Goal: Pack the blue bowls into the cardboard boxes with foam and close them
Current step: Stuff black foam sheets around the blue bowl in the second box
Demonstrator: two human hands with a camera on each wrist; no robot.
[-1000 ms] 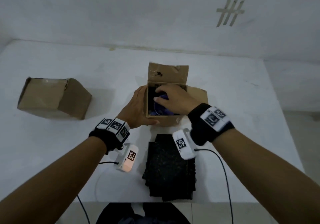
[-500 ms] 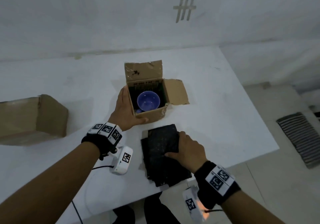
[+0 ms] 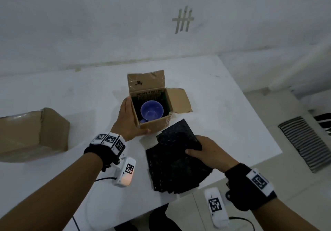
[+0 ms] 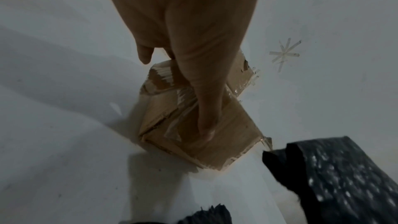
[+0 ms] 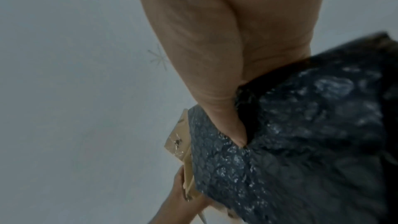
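An open cardboard box point(image 3: 154, 124) stands mid-table with its flaps up. A blue bowl point(image 3: 151, 112) sits upright inside it against dark lining. My left hand point(image 3: 128, 119) braces the box's near-left corner, fingers flat along the left wall and thumb point(image 4: 204, 117) laid straight across the front wall point(image 4: 228, 142). My right hand point(image 3: 206, 152) grips the top black foam sheet point(image 3: 177, 137) by its right edge and tilts it up off the foam stack point(image 3: 175, 173). The right wrist view shows my thumb point(image 5: 226, 117) pressed on that speckled foam sheet point(image 5: 301, 125).
A second cardboard box point(image 3: 34, 134) lies closed at the far left of the white table point(image 3: 232, 105). The foam stack overhangs the table's near edge. To the right the table ends above a floor with a vent grille point(image 3: 304, 143). A wall rises behind the table.
My right hand came out of the box, leaving the bowl inside. It moved back to the foam stack and has lifted the top sheet. The left hand has stayed on the box.
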